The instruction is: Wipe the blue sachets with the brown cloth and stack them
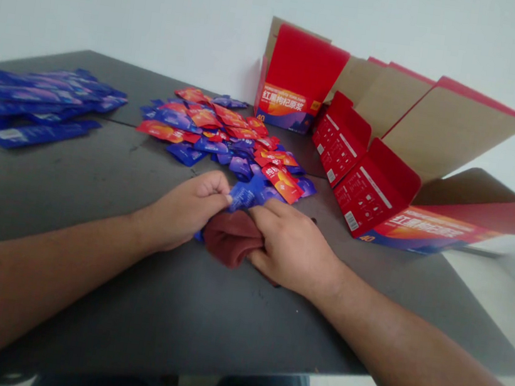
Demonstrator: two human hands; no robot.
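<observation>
Blue sachet (245, 195), near middle: pinched it in the left hand (191, 209), clutched a brown cloth (231, 240) in the right hand (296, 242), just nearer than the mixed pile (241, 132) on the table (150, 318). Probably was wiping it; next, needed to pinch firmly while drawing the cloth along.

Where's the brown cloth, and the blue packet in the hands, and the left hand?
Brown cloth (232, 238), head view: its folded middle.
Blue packet (242, 197), head view: its printed part.
Left hand (187, 211), head view: its back.
</observation>
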